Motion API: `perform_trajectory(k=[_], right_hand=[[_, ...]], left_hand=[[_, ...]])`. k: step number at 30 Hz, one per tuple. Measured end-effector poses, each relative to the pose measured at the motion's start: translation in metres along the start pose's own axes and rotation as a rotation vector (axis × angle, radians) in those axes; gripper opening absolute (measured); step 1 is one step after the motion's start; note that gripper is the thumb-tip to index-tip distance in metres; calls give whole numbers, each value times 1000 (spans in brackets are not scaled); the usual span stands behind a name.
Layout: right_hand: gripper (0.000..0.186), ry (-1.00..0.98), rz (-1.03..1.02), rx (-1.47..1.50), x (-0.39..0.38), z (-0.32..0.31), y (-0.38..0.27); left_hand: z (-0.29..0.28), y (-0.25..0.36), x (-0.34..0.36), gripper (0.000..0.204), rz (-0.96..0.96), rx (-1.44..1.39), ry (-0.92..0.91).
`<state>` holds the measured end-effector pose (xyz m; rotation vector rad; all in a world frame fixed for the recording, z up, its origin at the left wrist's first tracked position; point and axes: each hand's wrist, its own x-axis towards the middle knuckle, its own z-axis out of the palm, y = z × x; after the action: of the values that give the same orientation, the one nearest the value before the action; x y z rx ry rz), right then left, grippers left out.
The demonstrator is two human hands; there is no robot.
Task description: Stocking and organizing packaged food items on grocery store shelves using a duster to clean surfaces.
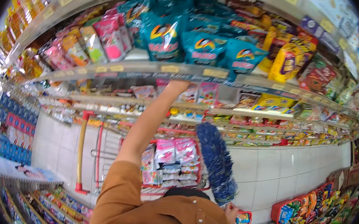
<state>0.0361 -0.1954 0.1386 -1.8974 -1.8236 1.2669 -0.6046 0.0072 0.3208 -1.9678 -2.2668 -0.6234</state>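
My left arm stretches forward to the shelf, and my left hand (178, 85) reaches in just beneath the shelf's front edge (193, 70). Its fingers are hidden there, so what they touch cannot be made out. Pink candy bags (208, 93) sit on the lower shelf beside it. Low on my right side, my right hand (231, 211) is closed at the lower end of a fluffy blue duster (216, 162), which points up and away from me. Above my left hand stand teal snack bags (163, 35) in a row.
A shopping cart with red trim (85, 116) stands in front of me, loaded with pink and white packets (177, 151). Yellow snack bags (289, 60) fill the shelf's right side. Red baskets of snacks (284, 210) are at the lower right. Another product rack (42, 211) lies at the lower left.
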Motion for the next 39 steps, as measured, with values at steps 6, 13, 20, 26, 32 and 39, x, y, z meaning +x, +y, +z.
perform_trajectory(k=[6, 13, 20, 26, 32, 39], right_hand=[[25, 101, -81, 77, 3, 3, 4], [27, 62, -112, 31, -12, 13, 13], [35, 75, -99, 16, -34, 18, 1], [36, 133, 60, -3, -59, 31, -27], [31, 47, 139, 198, -79, 42, -25], [32, 64, 76, 181, -76, 49, -32]], left_hand=[[-28, 59, -27, 31, 51, 319, 13], [-10, 8, -234, 18, -32, -180, 43], [79, -76, -380, 25, -553, -234, -201], [126, -62, -404, 27, -682, -123, -327], [119, -73, -390, 40, -646, -241, -561], [150, -96, -384, 45, -736, -371, -757]])
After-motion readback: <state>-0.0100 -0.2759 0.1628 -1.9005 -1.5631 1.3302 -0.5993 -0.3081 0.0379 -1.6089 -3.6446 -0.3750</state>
